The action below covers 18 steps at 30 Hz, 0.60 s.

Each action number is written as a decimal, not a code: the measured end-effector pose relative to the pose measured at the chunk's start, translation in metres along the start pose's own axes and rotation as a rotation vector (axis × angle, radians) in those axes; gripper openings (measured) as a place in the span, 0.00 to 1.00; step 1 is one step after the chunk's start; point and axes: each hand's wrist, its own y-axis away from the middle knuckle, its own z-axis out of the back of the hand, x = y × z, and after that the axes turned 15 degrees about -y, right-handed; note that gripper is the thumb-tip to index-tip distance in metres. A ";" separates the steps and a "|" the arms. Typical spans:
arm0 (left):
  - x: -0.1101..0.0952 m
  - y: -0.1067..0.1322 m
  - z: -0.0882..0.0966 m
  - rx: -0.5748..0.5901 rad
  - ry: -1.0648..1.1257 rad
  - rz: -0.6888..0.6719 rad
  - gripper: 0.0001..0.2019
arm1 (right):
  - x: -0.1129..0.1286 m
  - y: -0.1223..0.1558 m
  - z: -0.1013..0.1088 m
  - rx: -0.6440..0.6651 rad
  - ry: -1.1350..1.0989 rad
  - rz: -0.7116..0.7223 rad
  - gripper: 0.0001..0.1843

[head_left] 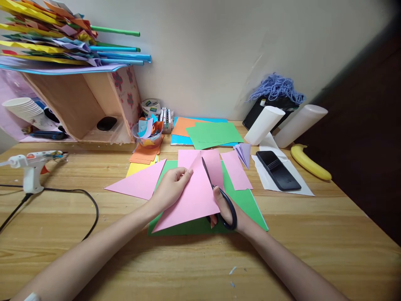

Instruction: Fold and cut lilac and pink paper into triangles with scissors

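Observation:
My left hand [171, 188] pinches a sheet of pink paper [194, 196] along its upper left edge, thumb on top. In my right hand [226, 207] is a pair of scissors with dark handles [232, 213], thumb through one loop. Their blade [206, 169] lies along a cut in the pink paper, and the strip to its right curls upward. Green paper [247, 209] lies flat under the work. To the left rests a pink paper triangle [140, 182], to the right a smaller pink piece [236, 169]. Most of my right fingers are hidden under the sheet.
A glue gun [31, 169] with a black cord stands at left. Behind are a bowl of paper scraps [147, 136], green sheets [216, 133] and a cardboard box [125, 104]. At right lie a phone [278, 171], a banana [310, 163] and white rolls [265, 125].

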 end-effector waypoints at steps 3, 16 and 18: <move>0.000 0.000 -0.001 0.002 0.010 0.005 0.21 | 0.001 0.000 -0.001 -0.031 0.001 0.018 0.37; -0.003 -0.002 0.007 0.073 0.044 0.006 0.19 | -0.001 -0.003 0.000 -0.065 -0.109 -0.092 0.34; 0.000 -0.006 0.010 0.008 0.029 -0.013 0.19 | 0.001 -0.002 -0.001 -0.023 -0.063 -0.088 0.33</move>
